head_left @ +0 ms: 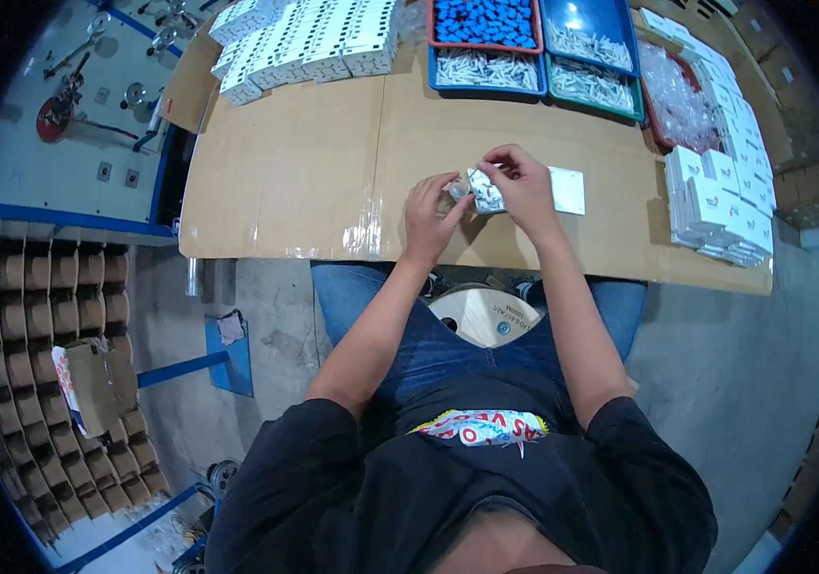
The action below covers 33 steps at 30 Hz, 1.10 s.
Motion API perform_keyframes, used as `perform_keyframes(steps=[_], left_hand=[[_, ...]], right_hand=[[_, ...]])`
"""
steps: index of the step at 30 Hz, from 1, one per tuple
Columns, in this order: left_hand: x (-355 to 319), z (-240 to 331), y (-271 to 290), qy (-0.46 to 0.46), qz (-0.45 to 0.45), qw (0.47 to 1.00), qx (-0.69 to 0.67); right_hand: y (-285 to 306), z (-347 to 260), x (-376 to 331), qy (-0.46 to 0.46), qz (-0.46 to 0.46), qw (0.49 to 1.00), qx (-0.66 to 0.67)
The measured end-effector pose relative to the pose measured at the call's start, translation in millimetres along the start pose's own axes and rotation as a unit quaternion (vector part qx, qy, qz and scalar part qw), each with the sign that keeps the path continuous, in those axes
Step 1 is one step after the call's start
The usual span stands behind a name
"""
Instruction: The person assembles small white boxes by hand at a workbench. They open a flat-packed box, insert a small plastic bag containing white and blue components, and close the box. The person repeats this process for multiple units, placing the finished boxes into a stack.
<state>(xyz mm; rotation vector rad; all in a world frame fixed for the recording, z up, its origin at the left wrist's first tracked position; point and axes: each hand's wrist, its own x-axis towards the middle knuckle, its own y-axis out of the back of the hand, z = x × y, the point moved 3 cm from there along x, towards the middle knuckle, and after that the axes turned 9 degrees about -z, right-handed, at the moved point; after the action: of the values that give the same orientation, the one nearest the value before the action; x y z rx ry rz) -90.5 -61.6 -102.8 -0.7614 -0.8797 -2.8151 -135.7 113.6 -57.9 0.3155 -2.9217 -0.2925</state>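
A small clear plastic bag (485,191) with white parts inside is held between both hands, just above the cardboard-covered table (295,163). My left hand (430,215) pinches its left end. My right hand (517,180) grips its top right corner with fingertips. A flat white card (568,189) lies on the table just right of my right hand.
Rows of small white boxes (304,38) stand at the back left, stacked white boxes (720,206) at the right. Blue and green trays (486,69) of white parts and a tray of blue pieces (483,21) sit at the back. Cardboard tubes (36,316) fill a rack at left.
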Motion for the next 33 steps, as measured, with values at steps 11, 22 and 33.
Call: perform_keyframes(steps=[11,22,33], left_hand=[[-1,9,0,-0.023,-0.041,0.999,0.028],[-3,3,-3,-0.02,-0.04,0.999,0.023],[29,70,30,0.099,-0.051,0.972,-0.207]], right_hand=[[-21,-2,-13,0.003,-0.085,0.989,-0.119],[-19,5,-16,0.022,-0.161,0.968,-0.191],[22,-53,-1,0.062,-0.095,0.989,-0.094]])
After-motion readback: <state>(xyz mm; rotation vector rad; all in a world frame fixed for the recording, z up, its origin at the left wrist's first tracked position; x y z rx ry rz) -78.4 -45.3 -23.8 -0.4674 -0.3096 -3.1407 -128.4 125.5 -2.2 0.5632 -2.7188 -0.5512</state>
